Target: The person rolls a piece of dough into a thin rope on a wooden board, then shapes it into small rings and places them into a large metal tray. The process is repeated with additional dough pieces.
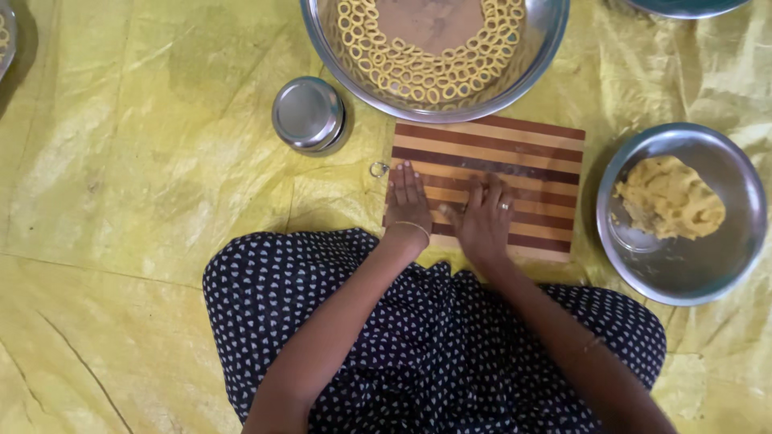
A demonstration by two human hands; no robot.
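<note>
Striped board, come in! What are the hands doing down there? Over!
Left hand and right hand flat on striped board, palms down. Dough, if any, hidden underneath. Dough bowl right, ring tray ahead.

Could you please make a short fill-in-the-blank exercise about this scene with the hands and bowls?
1. Both hands, left and right, lie flat on the striped ____.
2. The dough sits in the bowl on the person's ____ side.
3. The big bowl above the board holds dough ____.
4. The tin has its lid ____.

Missing words: board; right; rings; on
</note>
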